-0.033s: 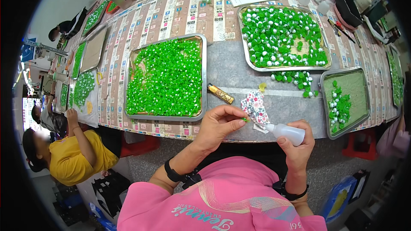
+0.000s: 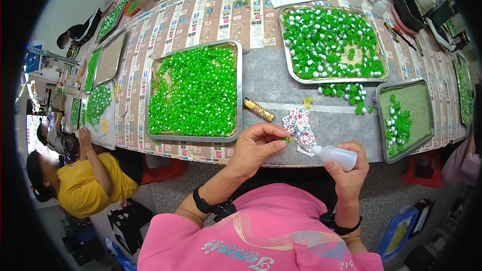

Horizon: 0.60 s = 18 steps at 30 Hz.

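Pinching a tiny green piece point(image 2: 287, 140) at the fingertips of the left hand point(image 2: 255, 149), thumb to forefinger. Gripping a translucent squeeze bottle point(image 2: 341, 157) in the right hand point(image 2: 349, 175), tipped on its side, with its long axis running crosswise from hand to hand. Aiming its nozzle point(image 2: 315, 149) leftward, near the piece but apart from it, and slightly closer to the body. See a floral cloth point(image 2: 299, 124) just beyond the gap between the hands, on the worktop point(image 2: 201, 30); cannot tell contact from clearance at the nozzle. Note also a lighter point(image 2: 258, 110) beyond the left hand, and a small tray point(image 2: 420, 108) rightward of the right.
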Tool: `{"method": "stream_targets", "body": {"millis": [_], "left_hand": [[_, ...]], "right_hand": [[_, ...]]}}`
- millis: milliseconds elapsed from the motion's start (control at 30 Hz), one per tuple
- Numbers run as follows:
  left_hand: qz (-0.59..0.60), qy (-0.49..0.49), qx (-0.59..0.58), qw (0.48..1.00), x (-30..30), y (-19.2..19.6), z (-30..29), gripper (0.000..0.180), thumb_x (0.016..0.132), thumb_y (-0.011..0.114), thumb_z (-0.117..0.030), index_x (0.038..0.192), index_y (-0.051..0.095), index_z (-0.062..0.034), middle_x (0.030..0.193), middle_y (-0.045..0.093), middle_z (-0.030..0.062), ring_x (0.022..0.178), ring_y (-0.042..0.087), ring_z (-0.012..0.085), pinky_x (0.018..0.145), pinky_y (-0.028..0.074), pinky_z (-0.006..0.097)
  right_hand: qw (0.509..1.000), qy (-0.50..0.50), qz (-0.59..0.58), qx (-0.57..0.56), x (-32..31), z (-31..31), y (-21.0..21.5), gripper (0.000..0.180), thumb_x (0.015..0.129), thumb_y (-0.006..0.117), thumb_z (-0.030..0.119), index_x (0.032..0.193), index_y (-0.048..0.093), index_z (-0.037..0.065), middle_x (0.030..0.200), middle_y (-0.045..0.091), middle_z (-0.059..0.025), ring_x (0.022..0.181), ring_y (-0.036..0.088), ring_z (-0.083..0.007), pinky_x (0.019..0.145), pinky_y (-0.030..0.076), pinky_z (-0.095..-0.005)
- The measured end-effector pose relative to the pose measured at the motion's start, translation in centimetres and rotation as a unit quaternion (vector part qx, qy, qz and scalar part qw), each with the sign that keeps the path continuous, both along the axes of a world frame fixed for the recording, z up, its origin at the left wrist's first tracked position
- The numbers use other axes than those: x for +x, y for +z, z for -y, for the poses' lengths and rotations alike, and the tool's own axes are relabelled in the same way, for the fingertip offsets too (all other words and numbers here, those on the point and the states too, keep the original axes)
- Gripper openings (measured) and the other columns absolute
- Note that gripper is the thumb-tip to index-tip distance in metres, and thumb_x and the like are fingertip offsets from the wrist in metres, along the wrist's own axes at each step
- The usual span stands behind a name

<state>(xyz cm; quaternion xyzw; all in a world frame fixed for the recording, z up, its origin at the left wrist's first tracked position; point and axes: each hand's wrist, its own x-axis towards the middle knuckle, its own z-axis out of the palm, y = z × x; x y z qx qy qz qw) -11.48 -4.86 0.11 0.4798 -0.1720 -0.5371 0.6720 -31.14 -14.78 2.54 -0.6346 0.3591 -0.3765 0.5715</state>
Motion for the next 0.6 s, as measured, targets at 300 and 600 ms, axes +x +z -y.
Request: {"method": "stream_targets", "body": {"millis": [300, 600], "left_hand": [[0.021, -0.002, -0.020, 1.000, -0.02, 0.05, -0.10, 0.019, 0.076, 0.066, 0.009, 0.091, 0.061, -0.0009, 0.095, 0.063, 0.0092, 0.091, 0.062, 0.0175, 0.084, 0.050, 0.029], [0.023, -0.013, -0.031, 0.999, 0.03, -0.02, -0.10, 0.018, 0.079, 0.065, 0.006, 0.095, 0.062, 0.0001, 0.098, 0.063, 0.0074, 0.091, 0.060, 0.0132, 0.083, 0.049, 0.026]], "right_hand": [[1.000, 0.008, -0.010, -0.023, -0.27, 0.01, -0.61, 0.039, 0.069, 0.082, 0.021, 0.094, 0.058, 0.002, 0.082, 0.054, -0.0037, 0.072, 0.052, -0.0102, 0.062, 0.041, -0.0227], [1.000, 0.010, -0.009, -0.016, -0.32, 0.07, -0.71, 0.039, 0.068, 0.082, 0.021, 0.093, 0.059, 0.002, 0.083, 0.055, -0.0038, 0.073, 0.052, -0.0105, 0.063, 0.042, -0.0233]]}}
